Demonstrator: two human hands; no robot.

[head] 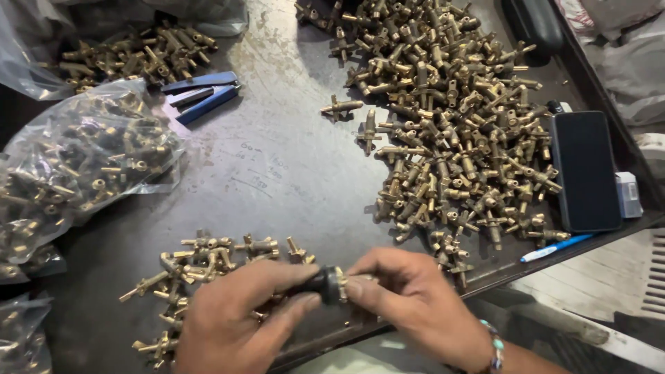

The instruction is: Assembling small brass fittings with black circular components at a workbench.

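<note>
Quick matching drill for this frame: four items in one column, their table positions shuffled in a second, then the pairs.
Items:
1. smartphone
2. blue pliers
3. clear bag of brass fittings
4. blue pen

Positions:
A. far left, beside the heap at top left
B. right edge, screen dark, beside the big pile
C. near right edge, below the phone
D. left side, bulging and full

Pairs: 1-B, 2-A, 3-D, 4-C

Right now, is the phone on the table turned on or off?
It looks off. The phone lies flat by the brass parts, and its screen is plain black with no light or picture, though it could just be asleep.
</note>
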